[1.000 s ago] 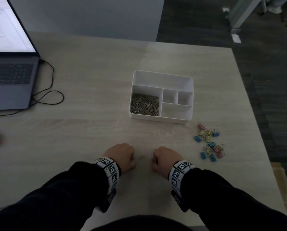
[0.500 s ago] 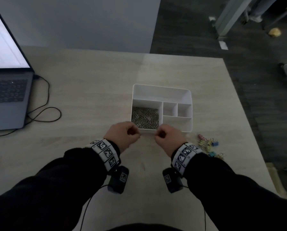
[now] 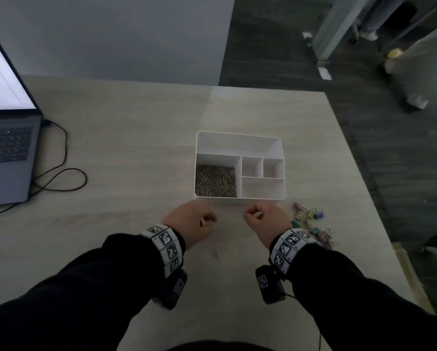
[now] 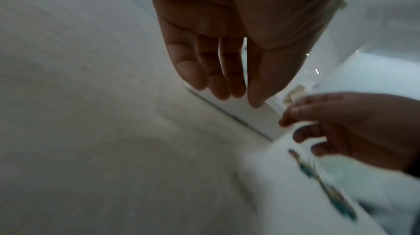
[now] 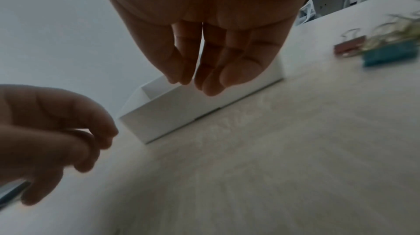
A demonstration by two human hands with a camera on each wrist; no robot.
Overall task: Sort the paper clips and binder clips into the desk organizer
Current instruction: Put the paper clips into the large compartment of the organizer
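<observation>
A white desk organizer [image 3: 237,145] stands on the table; its front wall shows in the wrist views [image 4: 256,113] [image 5: 172,118]. Silver paper clips [image 3: 216,182] fill its front-left compartment; the other compartments look bare. Coloured binder clips [image 3: 311,222] [image 5: 386,48] lie in a loose pile on the table right of the organizer's front corner. My left hand [image 3: 192,220] [image 4: 227,93] and right hand [image 3: 261,217] [image 5: 195,82] hover side by side just in front of the organizer. Their fingers hang relaxed and hold nothing.
An open laptop [image 3: 7,148] sits at the far left with a black cable [image 3: 60,173] looping beside it. The table's right edge [image 3: 359,188] runs close to the binder clips, with dark floor beyond.
Both hands lifted off the near table and moved forward to the organizer's front wall. In the last half second they drew slightly apart.
</observation>
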